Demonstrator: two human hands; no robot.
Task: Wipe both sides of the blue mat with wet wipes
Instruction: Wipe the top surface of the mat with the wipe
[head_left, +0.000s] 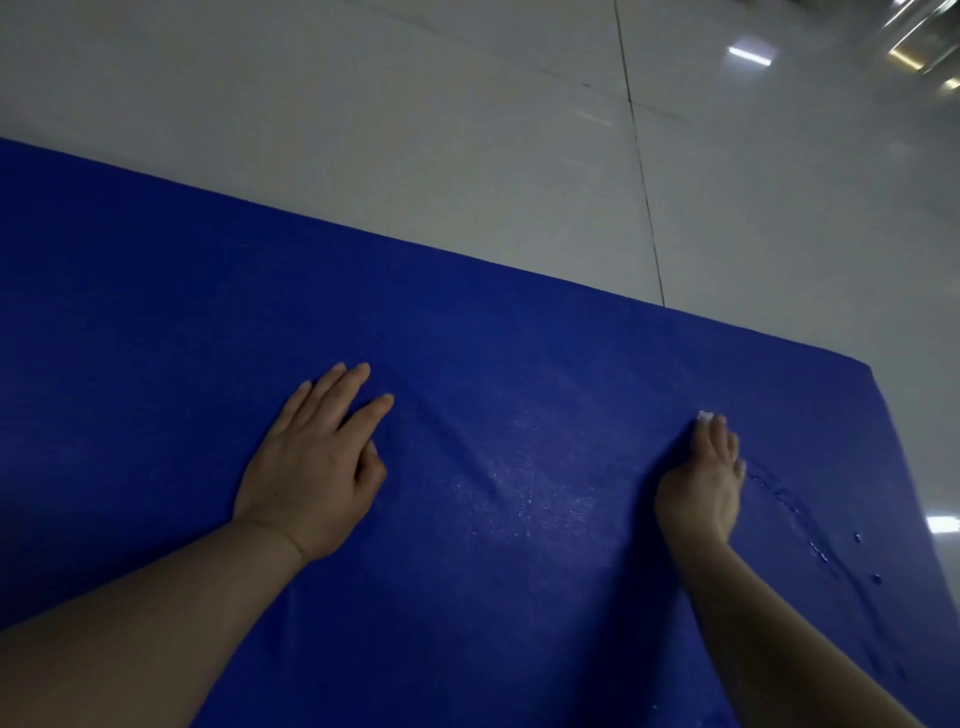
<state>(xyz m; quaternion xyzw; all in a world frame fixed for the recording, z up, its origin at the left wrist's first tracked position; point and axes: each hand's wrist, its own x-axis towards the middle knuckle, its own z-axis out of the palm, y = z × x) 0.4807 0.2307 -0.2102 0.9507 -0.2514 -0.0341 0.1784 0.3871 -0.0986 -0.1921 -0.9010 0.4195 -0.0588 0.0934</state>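
We see the blue mat (156, 312) spread flat on a pale tiled floor (415, 104), under both hands and reaching far beyond them. We can read no writing or brand on it. The left hand (317, 462) rests flat on the mat with straight fingers and holds nothing. The right hand (701, 488) presses a white wet wipe (705, 415) onto the mat; only a small corner shows past its fingertips. Just right of this hand, water drops (826, 558) lie on the mat.
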